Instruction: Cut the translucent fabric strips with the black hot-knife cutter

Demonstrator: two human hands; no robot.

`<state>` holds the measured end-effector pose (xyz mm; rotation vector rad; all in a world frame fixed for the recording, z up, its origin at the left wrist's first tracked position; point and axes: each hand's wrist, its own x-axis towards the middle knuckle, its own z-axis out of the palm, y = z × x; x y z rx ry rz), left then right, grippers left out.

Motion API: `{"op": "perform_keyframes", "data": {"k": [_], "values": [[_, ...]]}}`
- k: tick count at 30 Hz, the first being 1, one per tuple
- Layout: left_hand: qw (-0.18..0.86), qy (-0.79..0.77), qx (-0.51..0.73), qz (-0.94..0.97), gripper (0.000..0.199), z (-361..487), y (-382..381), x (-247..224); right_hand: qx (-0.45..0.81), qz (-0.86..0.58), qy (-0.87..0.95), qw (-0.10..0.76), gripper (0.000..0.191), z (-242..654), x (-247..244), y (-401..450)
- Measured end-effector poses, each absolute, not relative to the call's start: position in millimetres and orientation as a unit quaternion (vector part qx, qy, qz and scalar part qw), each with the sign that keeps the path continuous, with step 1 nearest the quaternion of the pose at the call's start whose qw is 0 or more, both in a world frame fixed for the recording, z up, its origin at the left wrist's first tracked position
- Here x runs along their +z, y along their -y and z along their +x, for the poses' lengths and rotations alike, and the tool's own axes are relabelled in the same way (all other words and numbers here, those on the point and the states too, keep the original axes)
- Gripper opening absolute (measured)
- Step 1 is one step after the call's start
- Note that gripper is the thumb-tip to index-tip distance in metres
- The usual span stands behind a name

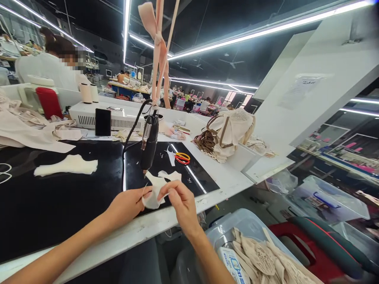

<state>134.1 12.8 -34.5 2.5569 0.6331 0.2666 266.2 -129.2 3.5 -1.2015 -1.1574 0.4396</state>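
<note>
Close to the front edge of the black tabletop (74, 201), a small cream fabric piece (154, 193) is held between both hands. My left hand (128, 205) has its fingers closed on the left side of the piece. On the right side, my right hand (180, 199) pinches it between thumb and fingers. A black handheld tool (149, 138) hangs from pink fabric strips (161, 55), its tip just above the piece. Another cream piece partly shows behind the held one. A stack of cream fabric pieces (66, 165) lies on the left.
Scissors with yellow and red handles (182, 158) lie right of the tool. Behind are a phone (103, 122), a white vented box (85, 114) and a red container (49, 102). Beige garments (233, 126) pile at the right; a plastic bin (245, 221) stands below. A person sits back left.
</note>
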Motion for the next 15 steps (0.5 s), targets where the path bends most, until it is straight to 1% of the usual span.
{"op": "perform_keyframes", "data": {"k": [3,5,8,11,15], "values": [[0.492,-0.216,0.108,0.836,0.065,121,-20,-25,0.239,-0.523,0.535,0.619,0.034,251,-3,138],[0.588,-0.212,0.105,0.773,0.069,112,-17,-17,0.263,-0.516,0.542,0.609,0.037,243,-10,139],[0.639,-0.189,0.082,0.741,0.062,99,-7,-5,0.281,-0.508,0.536,0.613,0.04,236,-18,136],[0.646,-0.21,0.073,0.73,0.051,89,-1,-2,0.298,-0.503,0.522,0.622,0.039,231,-22,135],[0.653,-0.264,0.07,0.706,0.048,79,-5,-9,0.337,-0.505,0.486,0.628,0.034,227,-25,132]]}}
